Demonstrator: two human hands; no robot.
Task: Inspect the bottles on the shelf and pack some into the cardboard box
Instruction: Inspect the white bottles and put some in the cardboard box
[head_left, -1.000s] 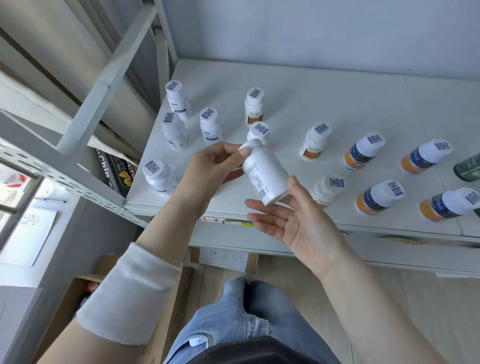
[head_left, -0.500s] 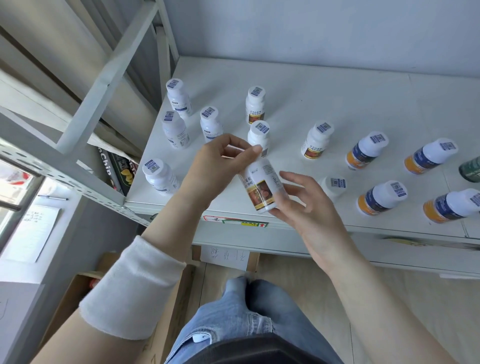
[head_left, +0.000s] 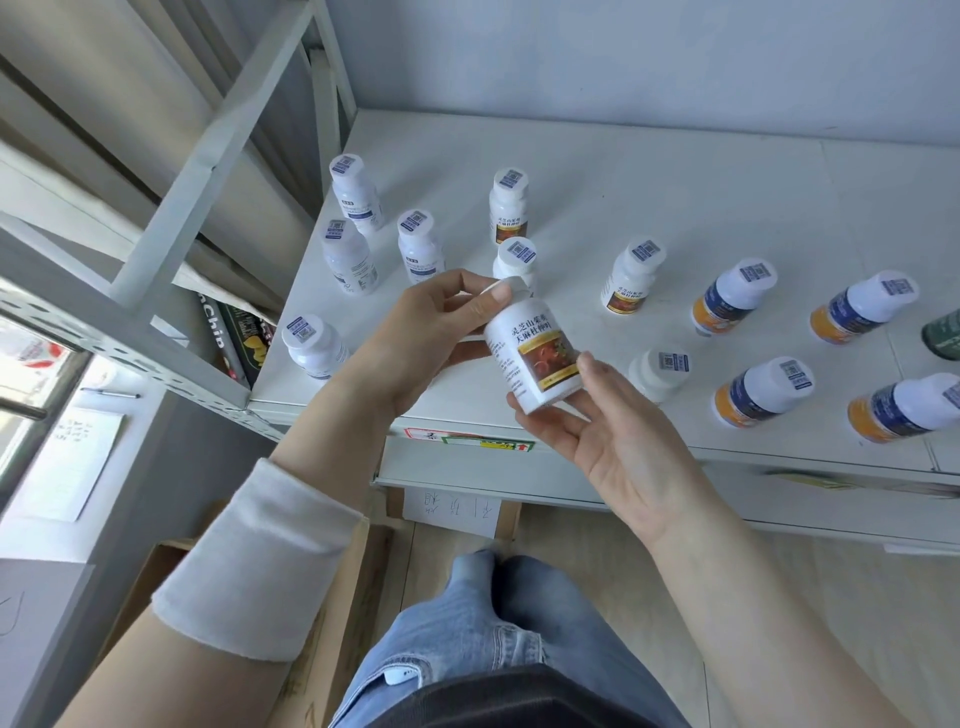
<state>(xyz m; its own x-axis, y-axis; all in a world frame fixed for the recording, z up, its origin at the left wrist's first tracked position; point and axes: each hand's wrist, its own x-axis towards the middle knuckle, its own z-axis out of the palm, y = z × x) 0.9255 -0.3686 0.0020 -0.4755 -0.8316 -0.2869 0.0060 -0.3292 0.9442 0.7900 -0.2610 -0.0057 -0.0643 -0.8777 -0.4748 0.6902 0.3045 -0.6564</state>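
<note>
So, the bottle (head_left: 535, 353) is up off the shelf (head_left: 675, 182), held over its front edge with the label facing the camera. The left hand (head_left: 431, 332) has its grip pinched round the cap end, and the right hand (head_left: 613, 431) cups the base with its fingers underneath and its thumb on the label. The bottle's long axis is tilted, cap up-left and base down-right. The cardboard box (head_left: 358, 582) sits low on the left under the left forearm, so I'd guess the left hand is the nearer one to lower it in.
</note>
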